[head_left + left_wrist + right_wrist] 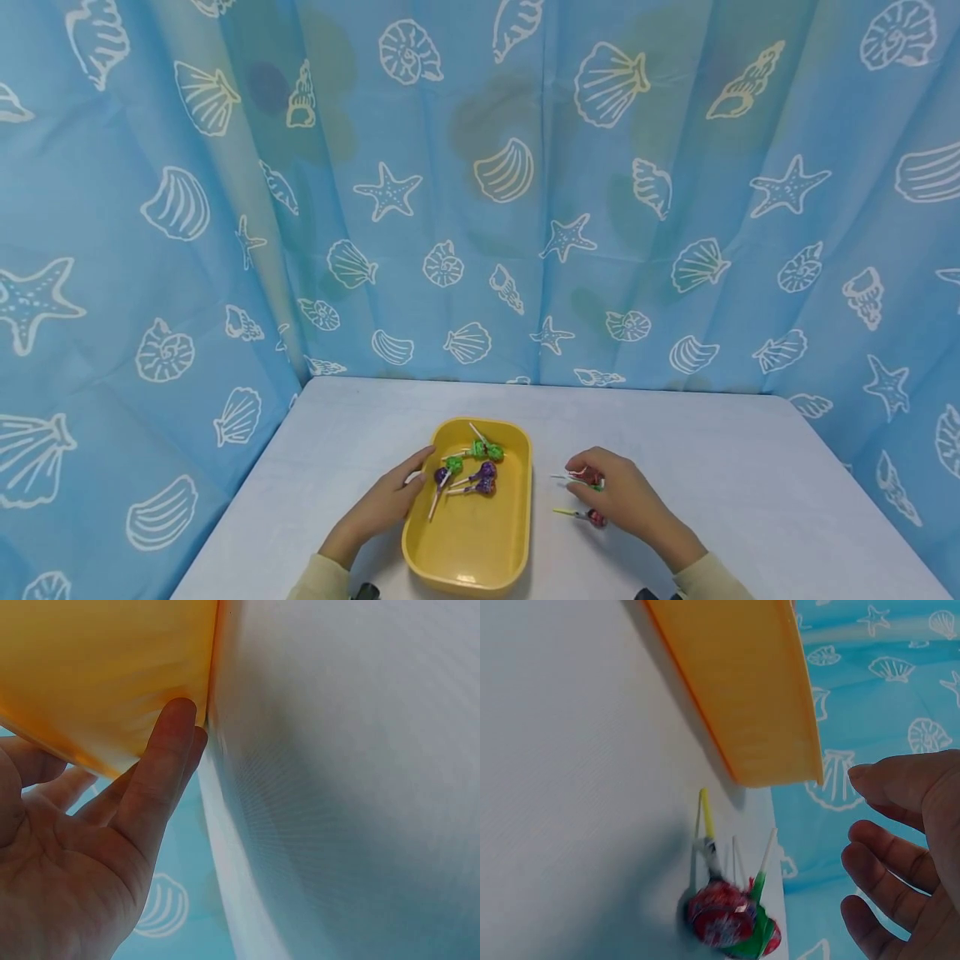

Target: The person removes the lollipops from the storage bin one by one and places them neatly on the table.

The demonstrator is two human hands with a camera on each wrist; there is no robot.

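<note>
Beside the left wall of a yellow plastic tray [467,546] is my left hand [386,504]; in the left wrist view its extended fingers [154,784] touch the outer wall. Several lollipops lie in the tray's upper half, some in green wrappers [487,451], others in purple [486,477]. To the right of the tray, my right hand [618,492] is over a few lollipops on the table, fingers loosely bent and holding nothing. One there has a red wrapper [721,913] and a yellow stick; behind it, partly hidden, are green [756,937] and red wrappers.
The table [720,475] has a white cover. Blue curtains [457,200] with white shell and starfish prints stand along its back and both sides. Dark objects [366,592] show near both wrists at the bottom edge of the head view.
</note>
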